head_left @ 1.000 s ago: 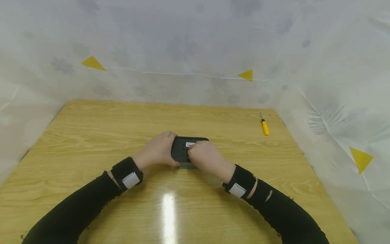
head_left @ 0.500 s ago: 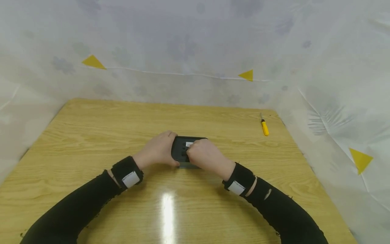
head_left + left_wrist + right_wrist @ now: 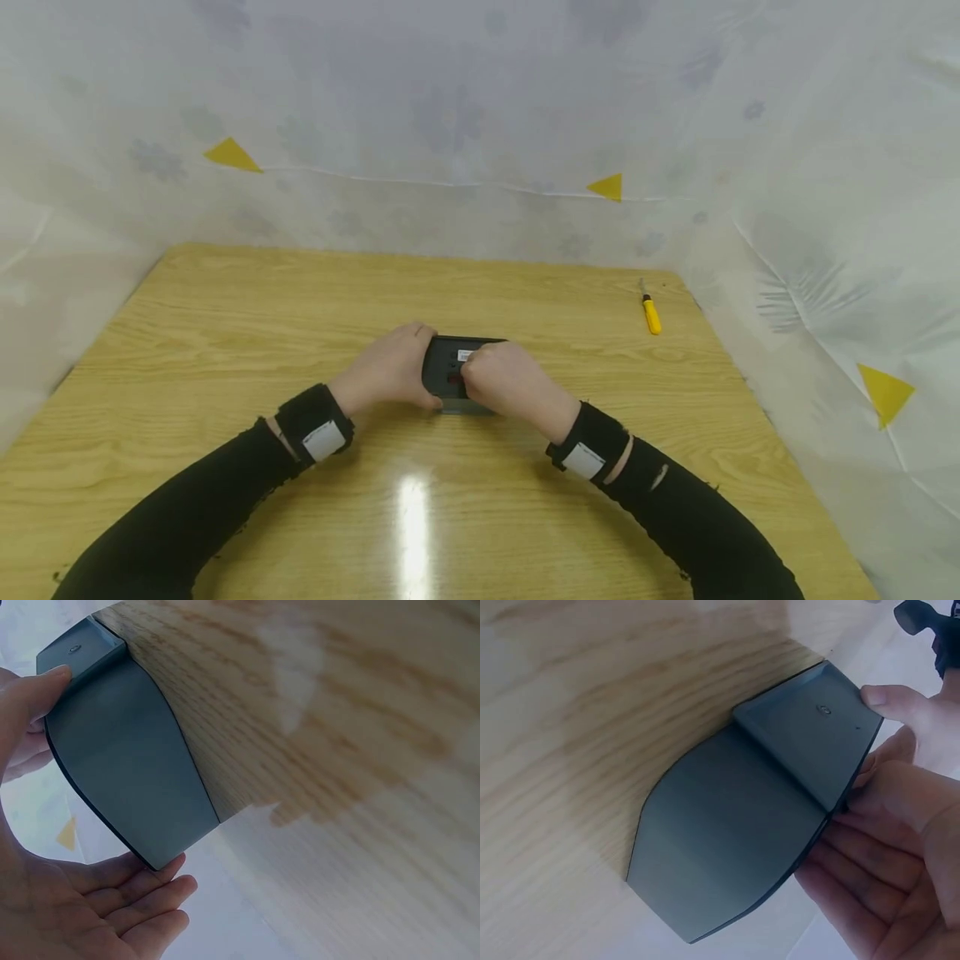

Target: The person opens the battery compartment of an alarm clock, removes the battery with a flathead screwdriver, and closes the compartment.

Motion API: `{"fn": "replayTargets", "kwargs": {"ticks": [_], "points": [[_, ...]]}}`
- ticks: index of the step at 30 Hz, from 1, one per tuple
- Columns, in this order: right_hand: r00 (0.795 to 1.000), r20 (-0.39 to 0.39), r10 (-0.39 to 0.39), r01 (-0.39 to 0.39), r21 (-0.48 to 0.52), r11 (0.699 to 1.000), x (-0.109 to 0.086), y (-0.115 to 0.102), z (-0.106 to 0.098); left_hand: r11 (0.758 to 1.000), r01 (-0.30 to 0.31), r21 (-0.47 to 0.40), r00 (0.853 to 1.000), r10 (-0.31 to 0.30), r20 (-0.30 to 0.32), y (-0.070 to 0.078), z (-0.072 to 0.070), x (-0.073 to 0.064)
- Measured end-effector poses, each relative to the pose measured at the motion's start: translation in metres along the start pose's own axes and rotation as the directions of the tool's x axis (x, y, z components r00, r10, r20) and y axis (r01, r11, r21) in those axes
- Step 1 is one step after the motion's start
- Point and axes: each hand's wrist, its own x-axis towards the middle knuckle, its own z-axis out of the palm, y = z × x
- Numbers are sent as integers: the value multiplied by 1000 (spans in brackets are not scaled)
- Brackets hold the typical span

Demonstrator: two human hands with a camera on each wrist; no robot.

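Observation:
A dark grey plastic device (image 3: 442, 358) with angled ends is upright on the table, a white label (image 3: 464, 355) on its dark back. My left hand (image 3: 389, 369) grips its left end, thumb on the near edge and fingers round the far side. The left wrist view shows this hand (image 3: 82, 900) around the device's wedge-shaped end (image 3: 127, 757). Against the back, my right hand (image 3: 512, 383) has curled fingers, beside a dark recess with a small reddish patch (image 3: 454, 378). I cannot tell what its hidden fingertips pinch. The right wrist view has this hand (image 3: 892, 847) behind the device (image 3: 735, 817).
A yellow-handled screwdriver (image 3: 651, 315) lies at the far right of the wooden table (image 3: 300, 308). Pale plastic sheeting (image 3: 450, 100) with yellow triangular markers (image 3: 232, 155) hangs behind and to the right. Both wrists wear black bands (image 3: 315, 423).
The right hand shifts slightly over the device's back. A small reddish patch now shows beside its fingertips, where it looked dark before. The left hand keeps its grip in place.

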Motion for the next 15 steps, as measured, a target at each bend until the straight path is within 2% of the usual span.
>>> {"fn": "replayTargets", "kwargs": {"ticks": [8, 15], "points": [[997, -74, 29, -28, 7, 1000, -2, 0, -5, 1000, 0, -7, 1000, 0, 6, -1, 2, 0], [991, -109, 72, -73, -7, 997, -3, 19, -8, 1000, 13, -6, 1000, -13, 6, -1, 1, 2]]}}
